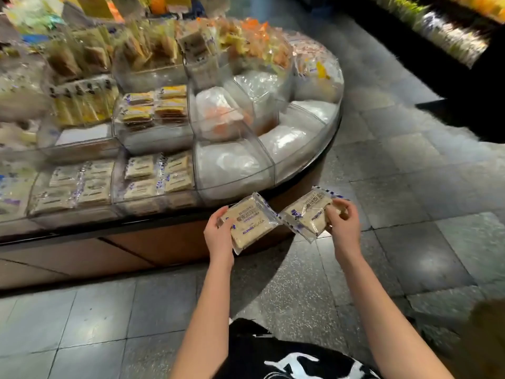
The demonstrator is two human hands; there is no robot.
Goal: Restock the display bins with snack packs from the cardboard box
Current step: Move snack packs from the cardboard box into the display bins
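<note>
My left hand (218, 233) grips one clear-wrapped beige snack pack (250, 222) by its left edge, just below the display's front rim. My right hand (343, 221) holds a second, matching snack pack (306, 214) with blue print, fingers curled over its right end. The two packs nearly touch at their corners. Both hang in front of the tiered display bins (235, 187), whose clear plastic compartments hold similar beige packs (158, 173) at the lower left. A brown shape at the bottom right corner (489, 337) may be the cardboard box, mostly cut off.
Upper tiers carry yellow-labelled packs (155, 108) and mixed orange and white snacks (246, 42). Compartments on the curved right end (295, 135) show white filler. The display's brown base (164, 242) stands on a grey tiled floor (410, 187). Another dark shelf (451, 36) runs at the top right.
</note>
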